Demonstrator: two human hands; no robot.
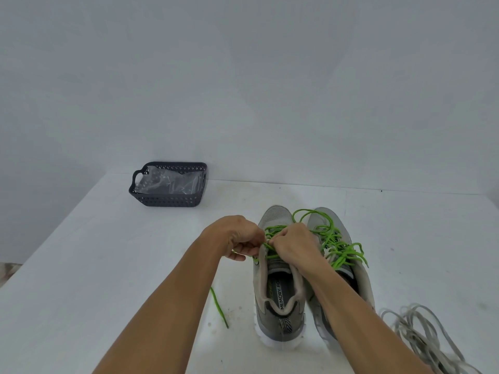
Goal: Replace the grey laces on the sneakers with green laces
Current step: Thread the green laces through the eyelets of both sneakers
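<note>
Our hands meet over the left sneaker, lacing it in green.

Our left hand and right hand each pinch the green lace above the tongue, fingers curled tight on it. The right sneaker stands just beside, green lace threaded through it. The grey laces lie heaped on the white counter at right; a dark basket sits at the far left.

dark basket (clear plastic inside), white table
</note>
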